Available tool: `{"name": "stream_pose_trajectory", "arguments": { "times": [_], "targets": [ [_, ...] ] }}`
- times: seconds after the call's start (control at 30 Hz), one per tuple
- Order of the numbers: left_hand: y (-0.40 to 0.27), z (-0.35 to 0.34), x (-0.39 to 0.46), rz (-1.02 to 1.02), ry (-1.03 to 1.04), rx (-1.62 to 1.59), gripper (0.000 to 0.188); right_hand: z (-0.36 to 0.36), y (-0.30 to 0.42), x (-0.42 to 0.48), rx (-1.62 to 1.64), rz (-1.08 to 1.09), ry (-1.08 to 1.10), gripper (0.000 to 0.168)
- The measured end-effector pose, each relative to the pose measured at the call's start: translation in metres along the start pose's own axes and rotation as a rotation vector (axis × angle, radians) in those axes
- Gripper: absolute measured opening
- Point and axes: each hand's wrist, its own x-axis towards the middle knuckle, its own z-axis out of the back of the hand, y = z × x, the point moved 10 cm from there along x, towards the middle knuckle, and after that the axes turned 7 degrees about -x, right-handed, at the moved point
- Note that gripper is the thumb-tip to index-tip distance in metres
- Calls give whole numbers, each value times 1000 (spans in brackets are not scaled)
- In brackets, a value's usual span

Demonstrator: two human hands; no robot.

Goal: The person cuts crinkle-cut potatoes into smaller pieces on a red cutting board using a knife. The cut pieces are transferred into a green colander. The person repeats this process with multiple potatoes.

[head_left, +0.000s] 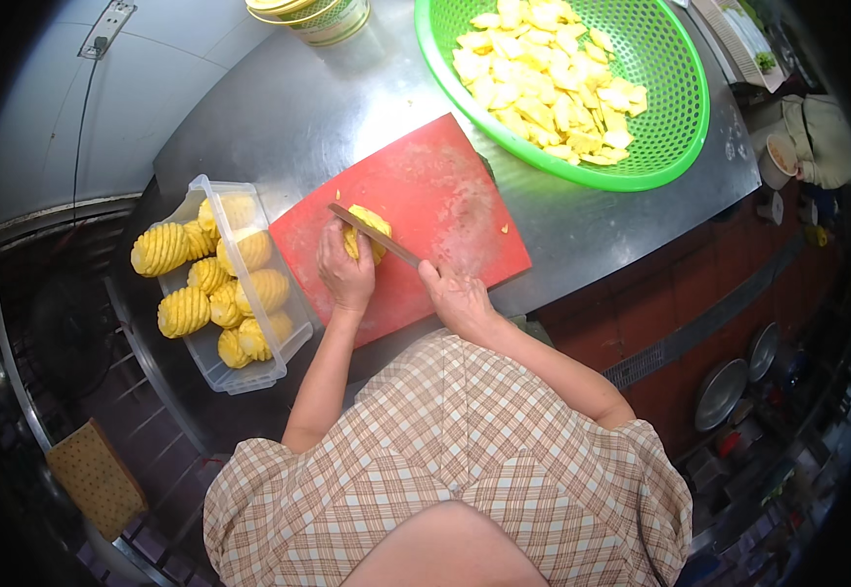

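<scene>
On a red cutting board (425, 191) lies a piece of peeled pineapple (370, 218). My left hand (345, 270) grips it from the near left side, its fingers curled around the fruit. In my right hand (461, 297) is the handle of a kitchen knife (375, 236). The blade crosses over the pineapple, its tip beyond my left fingers; I cannot tell how deep it sits in the flesh. Left of the board, a clear plastic bin (268, 367) holds several peeled pineapples (185, 312) with spiral grooves. Small yellow scraps dot the board.
A green plastic colander (678, 110) heaped with pineapple chunks (543, 81) stands at the far right of the steel table (286, 132). A lidded tub (323, 20) is at the back. Beyond the table's right edge, another person's sleeve (825, 139) shows beside a white cup (778, 161).
</scene>
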Motion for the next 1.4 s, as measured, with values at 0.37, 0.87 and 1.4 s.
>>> {"name": "stream_pose_trajectory", "arguments": {
  "times": [0.37,0.87,1.4],
  "targets": [
    [0,1,2,-12,-13,-9,26,-4,-2,8,-10,-23,34,16],
    [4,0,5,21,6,-18,25,-10,-6,37,38,62,25,13],
    [-21,6,3,-151,10,114,29,-43,-23,55,30,0,162,16]
  ]
}}
